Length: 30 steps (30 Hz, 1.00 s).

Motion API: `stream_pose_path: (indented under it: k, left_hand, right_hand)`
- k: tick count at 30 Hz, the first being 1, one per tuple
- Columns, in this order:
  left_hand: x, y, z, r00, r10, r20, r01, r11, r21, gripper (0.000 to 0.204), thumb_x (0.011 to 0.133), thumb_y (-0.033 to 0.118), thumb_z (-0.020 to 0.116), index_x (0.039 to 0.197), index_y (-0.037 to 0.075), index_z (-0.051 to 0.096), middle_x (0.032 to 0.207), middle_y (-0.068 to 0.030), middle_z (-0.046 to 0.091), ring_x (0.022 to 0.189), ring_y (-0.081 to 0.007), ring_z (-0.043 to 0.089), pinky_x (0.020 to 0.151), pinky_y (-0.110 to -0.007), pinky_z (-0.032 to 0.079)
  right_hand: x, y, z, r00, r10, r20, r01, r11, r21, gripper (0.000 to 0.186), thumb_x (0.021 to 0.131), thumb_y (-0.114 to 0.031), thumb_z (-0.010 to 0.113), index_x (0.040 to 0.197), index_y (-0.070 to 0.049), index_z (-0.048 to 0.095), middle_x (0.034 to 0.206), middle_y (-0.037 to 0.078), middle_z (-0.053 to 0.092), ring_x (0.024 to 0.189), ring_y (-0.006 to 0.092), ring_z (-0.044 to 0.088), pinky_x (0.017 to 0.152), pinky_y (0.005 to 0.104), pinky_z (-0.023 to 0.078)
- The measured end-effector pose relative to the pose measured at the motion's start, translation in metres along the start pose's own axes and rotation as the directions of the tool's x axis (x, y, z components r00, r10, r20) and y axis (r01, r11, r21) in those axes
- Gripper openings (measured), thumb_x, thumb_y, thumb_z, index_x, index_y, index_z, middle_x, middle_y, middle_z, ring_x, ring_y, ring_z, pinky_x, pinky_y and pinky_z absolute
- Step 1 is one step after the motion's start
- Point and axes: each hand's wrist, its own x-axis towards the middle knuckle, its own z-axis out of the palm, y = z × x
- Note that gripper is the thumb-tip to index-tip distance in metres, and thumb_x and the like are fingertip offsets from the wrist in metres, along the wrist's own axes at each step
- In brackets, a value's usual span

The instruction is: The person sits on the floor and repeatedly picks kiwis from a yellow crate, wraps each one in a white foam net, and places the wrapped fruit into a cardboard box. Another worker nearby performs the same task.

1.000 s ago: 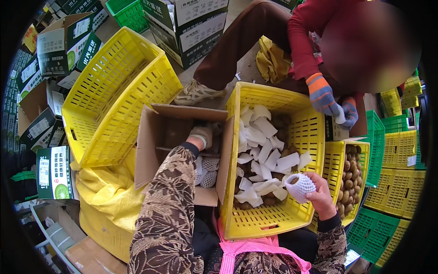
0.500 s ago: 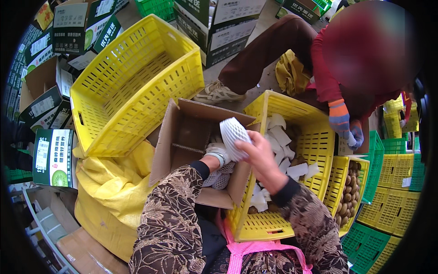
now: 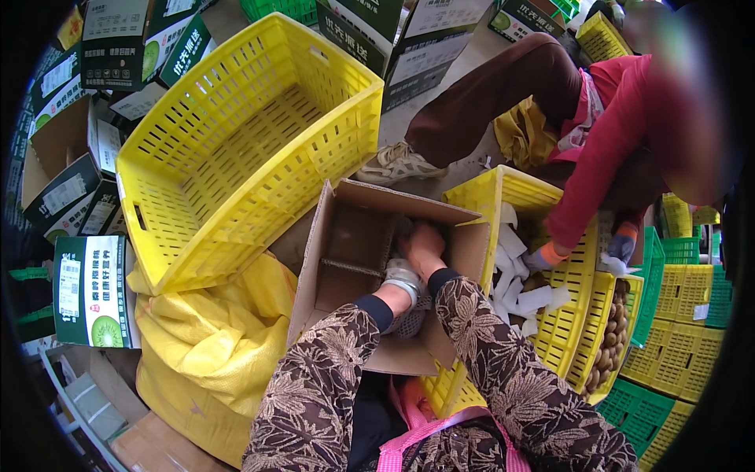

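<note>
Left forearm point(image 3: 324, 370) and right forearm point(image 3: 499, 350) are being held stretched forward, slanting inward — wrists being held near each other. Left hand point(image 3: 399, 271) and right hand point(image 3: 425, 245) are being held close together, right slightly farther forward — fingertips being hidden, grip being obscured.

Dark characters run down the white strip of an upright kiwi-picture box point(image 3: 108, 259), beside a white label point(image 3: 69, 287) of fine print. Pale characters mark a dark green carton point(image 3: 114, 67); print also crosses an upper carton's light panel point(image 3: 432, 25).
</note>
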Motion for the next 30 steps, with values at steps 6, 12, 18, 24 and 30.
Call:
stream_pose_path:
  k: [6,12,18,24,30]
  left_hand:
    - [-0.043,0.023,-0.068,0.989,-0.019,0.148,0.023,0.999,-0.026,0.044,0.078,0.047,0.062,0.113,0.022,0.068,0.121,-0.005,0.064,0.111,-0.0219,0.062,0.086,-0.034,0.051]
    - [-0.04,0.018,-0.071,0.998,-0.011,0.063,0.02,0.991,-0.135,0.038,0.075,0.036,0.063,0.1,0.009,0.072,0.106,-0.0126,0.069,0.099,-0.0266,0.067,0.08,-0.035,0.053]
    - [-0.046,0.009,-0.073,0.995,-0.068,0.069,0.082,0.972,-0.22,0.033,0.07,0.029,0.065,0.095,0.009,0.073,0.096,-0.0177,0.07,0.094,-0.03,0.068,0.079,-0.038,0.054]
    - [-0.051,-0.006,-0.08,0.995,0.018,-0.101,-0.038,0.979,-0.198,0.028,0.082,0.027,0.058,0.102,0.013,0.07,0.105,-0.0128,0.069,0.095,-0.0311,0.067,0.078,-0.042,0.054]
    - [0.004,-0.014,-0.086,0.97,0.033,-0.24,-0.099,0.959,-0.267,0.036,0.086,0.019,0.051,0.122,0.02,0.056,0.117,-0.0157,0.062,0.105,-0.0344,0.062,0.086,-0.046,0.051]
  right_hand:
    - [0.036,0.01,0.023,0.989,-0.106,0.099,0.13,0.952,-0.275,0.025,0.085,-0.022,0.055,0.098,-0.007,0.07,0.104,0.02,0.067,0.096,0.0352,0.065,0.08,0.0444,0.054]
    - [0.036,0.024,0.007,0.91,-0.402,0.103,0.414,0.862,-0.291,0.031,0.077,-0.015,0.061,0.106,-0.005,0.066,0.108,0.02,0.065,0.096,0.0368,0.064,0.083,0.0471,0.053]
    - [0.044,0.026,0.035,0.867,-0.494,0.06,0.482,0.805,-0.346,0.027,0.085,-0.011,0.05,0.105,-0.005,0.068,0.109,0.02,0.065,0.098,0.0349,0.065,0.083,0.0469,0.053]
    - [0.013,-0.007,-0.012,0.844,-0.479,0.241,0.535,0.718,-0.445,0.023,0.082,-0.012,0.055,0.096,-0.007,0.073,0.093,0.016,0.07,0.088,0.0335,0.068,0.076,0.0445,0.055]
    - [-0.086,0.035,-0.19,0.747,-0.644,-0.163,0.642,0.636,0.429,0.031,0.078,-0.016,0.07,0.106,-0.003,0.063,0.079,0.01,0.068,0.071,0.0202,0.067,0.066,0.0315,0.054]
